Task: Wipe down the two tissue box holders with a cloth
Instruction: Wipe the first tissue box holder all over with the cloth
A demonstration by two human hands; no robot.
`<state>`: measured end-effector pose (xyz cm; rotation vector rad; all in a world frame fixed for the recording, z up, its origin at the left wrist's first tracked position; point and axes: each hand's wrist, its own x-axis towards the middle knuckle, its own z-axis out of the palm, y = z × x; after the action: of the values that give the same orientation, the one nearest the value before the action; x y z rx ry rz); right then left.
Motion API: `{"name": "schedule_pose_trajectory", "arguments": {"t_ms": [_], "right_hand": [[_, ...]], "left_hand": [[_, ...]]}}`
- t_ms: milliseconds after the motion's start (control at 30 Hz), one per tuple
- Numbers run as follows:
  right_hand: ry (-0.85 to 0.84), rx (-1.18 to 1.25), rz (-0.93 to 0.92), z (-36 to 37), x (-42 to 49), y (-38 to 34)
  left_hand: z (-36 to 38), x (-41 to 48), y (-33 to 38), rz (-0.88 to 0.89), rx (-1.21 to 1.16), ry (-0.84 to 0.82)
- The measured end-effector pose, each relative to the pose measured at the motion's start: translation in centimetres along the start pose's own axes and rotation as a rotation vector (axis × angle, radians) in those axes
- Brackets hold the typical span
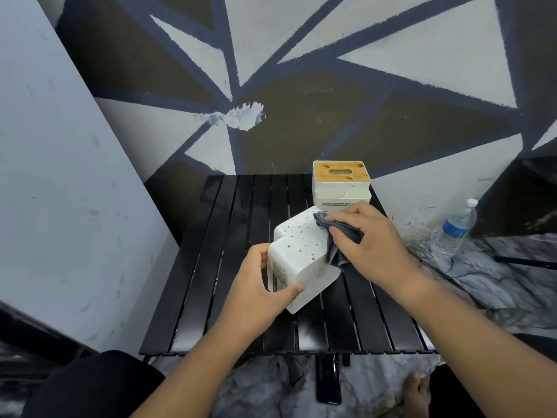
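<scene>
Second holder (340,188) behind, water bottle (458,229) aside

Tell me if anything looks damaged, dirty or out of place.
Brown spots speckle the tipped holder that the left hand grips and the right hand wipes with the cloth. A paint patch has flaked off the wall.

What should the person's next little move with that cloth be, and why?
Probably sweep the cloth leftward across the speckled face of the tipped holder. The right hand holds the cloth pressed at that face's right end, brown spots dot the rest, and the left hand grips the holder steady on the table.
</scene>
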<state>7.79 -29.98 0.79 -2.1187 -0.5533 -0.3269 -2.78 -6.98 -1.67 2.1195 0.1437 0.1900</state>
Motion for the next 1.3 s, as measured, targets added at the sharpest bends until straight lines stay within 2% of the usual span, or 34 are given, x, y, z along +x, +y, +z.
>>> {"name": "schedule_pose_trajectory", "arguments": {"t_ms": [300,367,467,533,700,767,900,967,1067,1133,1300], "right_hand": [[-0.193,-0.134,-0.323,2.6,-2.3,-2.1],[-0.169,-0.135,-0.299,2.1,-1.6,-1.2],[-0.009,-0.168,-0.146,1.2,-0.2,0.4],[0.035,-0.174,-0.124,1.6,-0.5,0.2],[-0.162,-0.102,-0.355,3.1,-2.6,-2.7],[-0.135,-0.097,-0.330,2.4,-1.7,-1.9],[0.039,-0.156,-0.059,0.8,0.4,0.6],[0.033,-0.163,-0.079,1.5,-0.2,-0.3],[-0.110,-0.117,-0.282,3.1,-2.3,-3.1],[-0.180,-0.128,-0.353,3.1,-2.3,-3.6],[-0.012,-0.213,-0.084,1.8,2.2,-0.8]], "left_hand": [[1.0,-0.6,-0.1,0.055,0.015,0.056],[1.0,-0.5,-0.2,0.059,0.051,0.062],[1.2,-0.3,-0.5,0.054,0.069,0.063],[1.4,-0.3,-0.6,0.054,0.060,0.068],[1.6,-0.2,-0.7,0.059,0.000,0.067],[1.7,-0.1,-0.8,0.061,0.004,0.069],[1.9,-0.2,-1.0,0.060,0.038,0.071],[1.9,-0.2,-0.9,0.062,0.041,0.081],[2.0,-0.2,-0.8,0.070,0.017,0.087],[2.0,-0.2,-0.7,0.070,0.009,0.089],[2.1,-0.3,-0.7,0.073,0.034,0.095]]}}
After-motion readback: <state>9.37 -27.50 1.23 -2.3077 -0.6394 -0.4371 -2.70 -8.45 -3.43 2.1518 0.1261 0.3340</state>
